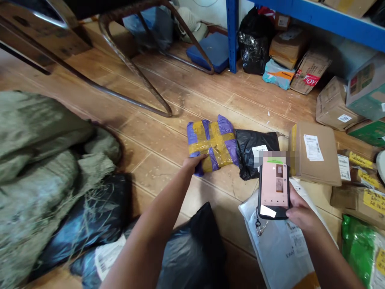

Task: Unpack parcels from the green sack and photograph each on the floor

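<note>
A purple parcel [226,145] wrapped with crossed yellow tape lies on the floor, its near left edge gripped by my left hand [194,163]; some of the fingers are hidden. My right hand [299,210] is closed around a smartphone [273,188], held upright with its lit screen facing me. A small strap with a metal clasp [259,228] dangles from the phone's lower corner. Just right of the purple parcel is a black plastic parcel [255,140] with a white label, partly behind the phone. Below the phone lies a large white mailing bag [278,253].
A cardboard box [319,154] and taped parcels [357,196] sit on the right. Green-grey woven sacks [39,136] and black bags [192,249] lie left and near. A rusty chair frame [135,72] stands behind, beside a blue shelf [231,36] with parcels beneath.
</note>
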The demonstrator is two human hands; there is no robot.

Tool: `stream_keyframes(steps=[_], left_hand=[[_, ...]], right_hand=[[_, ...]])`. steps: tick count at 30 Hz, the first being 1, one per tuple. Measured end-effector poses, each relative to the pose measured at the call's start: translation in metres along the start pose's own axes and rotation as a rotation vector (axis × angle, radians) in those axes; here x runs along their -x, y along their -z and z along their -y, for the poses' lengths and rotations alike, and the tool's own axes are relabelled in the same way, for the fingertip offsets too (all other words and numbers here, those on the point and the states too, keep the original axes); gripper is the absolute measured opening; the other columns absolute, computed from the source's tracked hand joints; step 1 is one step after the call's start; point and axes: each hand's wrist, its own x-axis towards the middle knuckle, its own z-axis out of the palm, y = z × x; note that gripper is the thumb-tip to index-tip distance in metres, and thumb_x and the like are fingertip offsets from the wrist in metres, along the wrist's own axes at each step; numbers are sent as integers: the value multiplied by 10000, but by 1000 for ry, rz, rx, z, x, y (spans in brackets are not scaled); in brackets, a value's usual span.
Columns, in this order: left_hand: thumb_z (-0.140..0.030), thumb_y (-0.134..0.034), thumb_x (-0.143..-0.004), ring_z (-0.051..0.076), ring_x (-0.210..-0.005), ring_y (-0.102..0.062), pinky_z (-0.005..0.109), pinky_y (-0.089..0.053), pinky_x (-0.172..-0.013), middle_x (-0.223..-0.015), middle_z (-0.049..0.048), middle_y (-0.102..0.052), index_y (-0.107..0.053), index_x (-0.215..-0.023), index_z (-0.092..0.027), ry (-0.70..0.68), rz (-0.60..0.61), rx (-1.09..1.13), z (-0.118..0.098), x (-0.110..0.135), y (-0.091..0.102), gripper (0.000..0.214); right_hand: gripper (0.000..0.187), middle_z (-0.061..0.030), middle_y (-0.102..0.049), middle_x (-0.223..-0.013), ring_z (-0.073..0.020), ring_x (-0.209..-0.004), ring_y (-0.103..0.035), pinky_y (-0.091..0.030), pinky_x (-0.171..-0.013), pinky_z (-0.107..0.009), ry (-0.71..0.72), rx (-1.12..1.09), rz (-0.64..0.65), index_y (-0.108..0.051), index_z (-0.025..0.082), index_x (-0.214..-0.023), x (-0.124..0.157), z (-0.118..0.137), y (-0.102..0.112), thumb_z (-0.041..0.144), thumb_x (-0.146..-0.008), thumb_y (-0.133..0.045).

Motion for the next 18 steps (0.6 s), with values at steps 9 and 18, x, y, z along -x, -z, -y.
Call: stream_keyframes(steps=[9,18], left_hand=[[-406,-765,-665,197,-831,-594,383,-530,-878,-872,21,-648,-636,-874,-187,-735,-310,-89,15,7,92,329],[-143,-610,-747,377,-1339,-440,630,-302,-1147,-1271,152,-563,-753,-894,-219,-686,-217,-415,64,29,94,219]], right_hand=[[790,-35,-664,-1392,-342,-1289,-595,-509,-1019,-525,6,-51,-53,-564,336,-1371,13,-6,-4,186,-615,-736],[867,-65,-700,-1346,-400,-1238,-637,-566,-930,-509,17,-65,-221,-566,337,-1424,51,-23,7,354,-602,-841]])
